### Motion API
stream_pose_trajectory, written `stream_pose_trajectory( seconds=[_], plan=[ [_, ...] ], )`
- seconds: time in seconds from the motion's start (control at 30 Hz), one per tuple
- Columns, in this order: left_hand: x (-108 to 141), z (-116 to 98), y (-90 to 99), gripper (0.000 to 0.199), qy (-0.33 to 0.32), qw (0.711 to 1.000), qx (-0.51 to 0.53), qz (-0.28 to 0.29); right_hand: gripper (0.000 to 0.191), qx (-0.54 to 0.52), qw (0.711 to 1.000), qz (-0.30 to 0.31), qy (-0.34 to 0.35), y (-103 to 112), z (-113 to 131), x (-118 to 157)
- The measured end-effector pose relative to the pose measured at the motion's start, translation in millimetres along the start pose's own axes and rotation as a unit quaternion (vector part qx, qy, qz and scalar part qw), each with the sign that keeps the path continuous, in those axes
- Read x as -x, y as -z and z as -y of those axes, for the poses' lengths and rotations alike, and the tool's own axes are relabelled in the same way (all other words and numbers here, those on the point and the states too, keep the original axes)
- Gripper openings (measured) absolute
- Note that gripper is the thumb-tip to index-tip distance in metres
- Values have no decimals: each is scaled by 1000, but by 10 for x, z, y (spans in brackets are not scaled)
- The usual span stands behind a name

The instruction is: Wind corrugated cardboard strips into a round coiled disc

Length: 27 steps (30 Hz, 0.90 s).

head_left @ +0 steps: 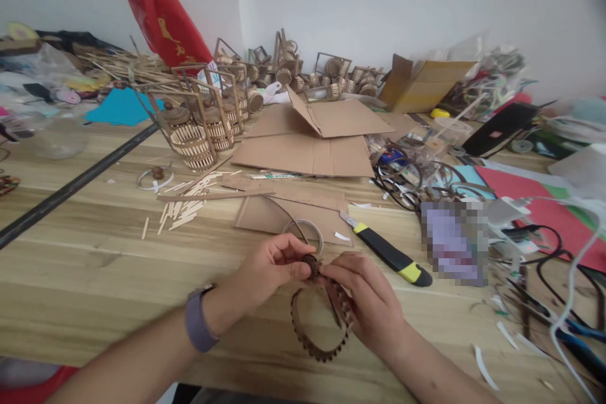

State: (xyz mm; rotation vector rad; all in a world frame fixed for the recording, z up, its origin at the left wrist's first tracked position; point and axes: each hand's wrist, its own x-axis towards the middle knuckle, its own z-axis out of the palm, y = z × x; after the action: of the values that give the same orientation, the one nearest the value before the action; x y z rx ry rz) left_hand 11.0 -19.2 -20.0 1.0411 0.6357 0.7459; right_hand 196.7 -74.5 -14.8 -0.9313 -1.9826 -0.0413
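Observation:
Between finger and thumb, my left hand [279, 262] pinches a small dark-brown coil of rolled strip [311, 265]. A thin brown strip end [290, 218] sticks up from it, towards the cardboard. My right hand [367, 293] is closed on the long notched brown strip [326, 353], which hangs below in a wide loop; its fingertips meet the right side of the coil. Just behind the hands lies a pale ring [315, 230], partly covered by my left fingers. To the right rests a black and yellow utility knife [388, 252] with its blade out.
Cardboard sheets [303, 151] lie mid-table, with pale sticks [184, 208] to their left. Small bamboo lantern-like baskets [194, 139] stand behind these. A black bar [80, 186] crosses the left side. Tangled strips [402, 170], a white cable [570, 284] and coloured paper [521, 192] crowd the right.

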Motion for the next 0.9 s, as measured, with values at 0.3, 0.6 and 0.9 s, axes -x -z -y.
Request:
stream_pose_trajectory(
  seconds=[0.3,0.6,0.9],
  plan=[
    [16,-88,-16,44,-2,1000,-24,3,23,7,1000,-11,23,-1,4,-72],
    [81,-65,3,33,-52,984,-168,7,21,7,1000,-1,-1,-29,-31,-24],
    [135,-175,-79,29,-104,919,-380,2,22,6,1000,16,-2,-46,-51,-30]
  ],
)
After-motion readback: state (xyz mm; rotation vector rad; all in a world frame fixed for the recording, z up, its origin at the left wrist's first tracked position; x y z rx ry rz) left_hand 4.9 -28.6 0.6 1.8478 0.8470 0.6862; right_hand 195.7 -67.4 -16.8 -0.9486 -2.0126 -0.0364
